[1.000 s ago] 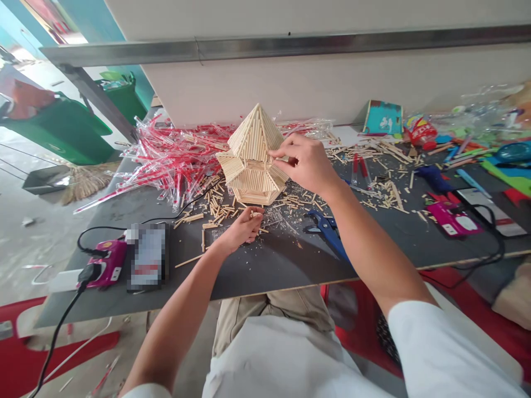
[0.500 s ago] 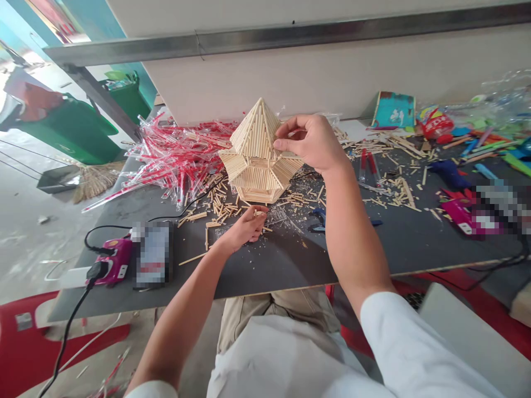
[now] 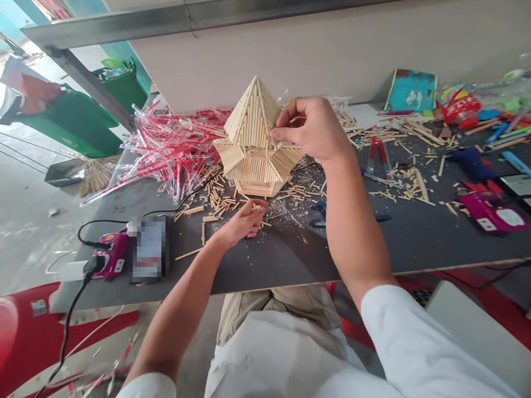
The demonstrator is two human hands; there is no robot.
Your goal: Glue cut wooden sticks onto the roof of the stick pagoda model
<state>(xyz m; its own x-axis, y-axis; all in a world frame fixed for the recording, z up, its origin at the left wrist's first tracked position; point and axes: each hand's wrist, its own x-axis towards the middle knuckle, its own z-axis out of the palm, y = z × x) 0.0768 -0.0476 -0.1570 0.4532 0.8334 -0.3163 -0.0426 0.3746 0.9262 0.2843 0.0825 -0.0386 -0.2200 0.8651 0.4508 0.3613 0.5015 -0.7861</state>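
Observation:
A lantern-like model of pale wooden sticks (image 3: 259, 163), with a pointed roof above a flared, many-sided lower part, stands upright at the middle of the dark table (image 3: 290, 265). My right hand (image 3: 307, 130) pinches the right side of the model where roof and lower part meet. Below the model's front edge, my left hand (image 3: 248, 221) is closed around small wooden stick pieces, some of which show at its fingertips. Short stick pieces (image 3: 219, 196) lie scattered around the base.
Red and clear plastic wrappers (image 3: 170, 143) are heaped at the left. Nearer lie a phone (image 3: 149, 249) and a purple power strip (image 3: 114, 254) with cables. Blue pliers (image 3: 318, 215) are beside my right forearm. A red bag (image 3: 462, 108) and a second purple strip (image 3: 492, 210) lie right.
The view has shifted slightly, so the table's contents appear moved. My right hand still grips the model, and my left hand remains below it, holding the stick pieces.

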